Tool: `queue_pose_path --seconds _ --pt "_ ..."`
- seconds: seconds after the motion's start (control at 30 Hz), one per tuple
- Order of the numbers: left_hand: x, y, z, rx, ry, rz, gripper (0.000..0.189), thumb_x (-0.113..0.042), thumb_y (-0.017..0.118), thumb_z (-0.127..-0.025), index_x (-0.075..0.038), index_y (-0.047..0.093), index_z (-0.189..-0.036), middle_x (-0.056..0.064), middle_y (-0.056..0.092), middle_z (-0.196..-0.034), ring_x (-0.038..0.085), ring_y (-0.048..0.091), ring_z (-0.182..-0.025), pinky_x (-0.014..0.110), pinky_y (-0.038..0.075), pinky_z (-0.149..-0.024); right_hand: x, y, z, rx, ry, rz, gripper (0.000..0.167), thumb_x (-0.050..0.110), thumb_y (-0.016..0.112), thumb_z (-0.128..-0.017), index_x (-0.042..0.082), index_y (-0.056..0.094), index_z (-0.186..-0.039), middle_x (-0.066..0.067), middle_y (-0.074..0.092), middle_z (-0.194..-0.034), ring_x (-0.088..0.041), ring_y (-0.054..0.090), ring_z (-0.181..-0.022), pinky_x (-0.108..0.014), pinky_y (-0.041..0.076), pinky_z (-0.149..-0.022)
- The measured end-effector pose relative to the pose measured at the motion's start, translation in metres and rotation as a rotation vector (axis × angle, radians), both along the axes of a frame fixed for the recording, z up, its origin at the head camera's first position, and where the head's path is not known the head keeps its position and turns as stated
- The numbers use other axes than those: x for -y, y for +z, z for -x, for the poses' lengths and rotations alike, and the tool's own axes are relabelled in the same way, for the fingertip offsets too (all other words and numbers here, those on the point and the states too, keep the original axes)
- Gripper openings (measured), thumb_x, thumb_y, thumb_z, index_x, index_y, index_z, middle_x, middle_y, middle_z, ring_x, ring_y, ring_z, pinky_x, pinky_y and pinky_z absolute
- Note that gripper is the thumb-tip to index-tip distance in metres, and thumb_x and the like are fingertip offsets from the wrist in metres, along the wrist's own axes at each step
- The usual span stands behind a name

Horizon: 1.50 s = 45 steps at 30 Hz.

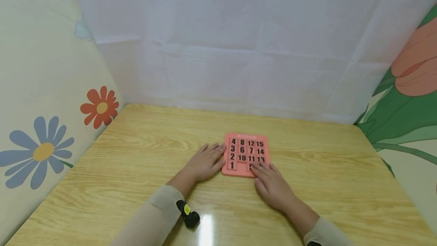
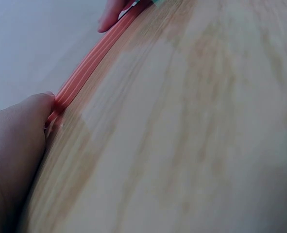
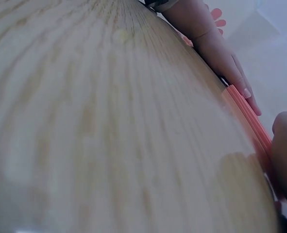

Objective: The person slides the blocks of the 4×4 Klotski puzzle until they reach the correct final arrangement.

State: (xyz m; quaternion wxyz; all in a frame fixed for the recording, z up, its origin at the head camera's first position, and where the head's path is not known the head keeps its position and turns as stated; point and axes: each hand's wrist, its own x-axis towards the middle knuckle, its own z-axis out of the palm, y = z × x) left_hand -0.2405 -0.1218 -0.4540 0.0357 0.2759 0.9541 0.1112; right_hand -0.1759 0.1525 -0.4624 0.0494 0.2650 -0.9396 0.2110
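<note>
A pink sliding number puzzle (image 1: 235,172) lies flat on the wooden table, its tiles printed with black numbers. Along its left edge rests my left hand (image 1: 206,162), palm down, fingers extended and fingertips at the rim. My right hand (image 1: 273,185) reaches over the lower right corner, with straight fingers on the tiles by the number 5 and covering that corner. A gap (image 1: 241,166) shows in the bottom row between 1 and 5. In the left wrist view, my left thumb (image 2: 29,114) meets the puzzle's side. The right wrist view shows both hands at its pink edge (image 3: 250,114).
The wooden table (image 1: 136,136) extends around the puzzle on all sides. A white cloth (image 1: 211,48) hangs behind it. Flower-printed panels (image 1: 34,86) stand at left and right. A black wrist device (image 1: 189,215) sits at my left sleeve.
</note>
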Motion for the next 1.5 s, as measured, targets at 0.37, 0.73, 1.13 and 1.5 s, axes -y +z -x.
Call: queue_pose_path --seconds 0.37,0.73,1.13,1.5 --pt "0.0 -0.001 0.0 0.002 0.006 0.006 0.061 -0.045 0.032 -0.105 -0.012 0.025 -0.156 0.003 0.027 -0.162 0.026 0.021 -0.152 0.048 0.01 -0.126 0.01 0.001 0.001 0.026 0.008 -0.022 0.042 0.023 0.049 -0.101 0.008 0.055 -0.14 -0.008 0.049 -0.149 -0.03 0.038 -0.144 -0.052 0.021 -0.122" --pt "0.0 -0.002 0.001 -0.002 0.007 0.0 0.061 -0.044 0.032 -0.105 -0.011 0.026 -0.156 0.004 0.028 -0.162 0.026 0.022 -0.151 0.048 0.011 -0.126 0.021 0.001 0.002 0.022 0.012 -0.026 0.042 0.024 0.049 -0.101 0.008 0.055 -0.14 -0.008 0.051 -0.148 -0.03 0.038 -0.144 -0.051 0.022 -0.122" --pt "0.0 -0.003 0.002 0.0 0.008 -0.003 0.061 -0.044 0.032 -0.105 -0.011 0.026 -0.156 0.003 0.028 -0.162 0.026 0.022 -0.152 0.048 0.011 -0.126 0.027 0.0 0.004 0.019 0.017 -0.036 0.043 0.024 0.047 -0.101 0.008 0.055 -0.14 -0.008 0.051 -0.148 -0.029 0.038 -0.144 -0.052 0.023 -0.122" --pt "-0.001 -0.004 0.003 0.0 0.002 -0.004 0.061 -0.044 0.032 -0.105 -0.011 0.025 -0.156 0.004 0.028 -0.162 0.026 0.022 -0.152 0.048 0.01 -0.126 0.02 -0.001 0.003 -0.003 -0.006 -0.009 0.042 0.023 0.048 -0.101 0.008 0.055 -0.14 -0.009 0.05 -0.149 -0.03 0.038 -0.144 -0.051 0.022 -0.122"
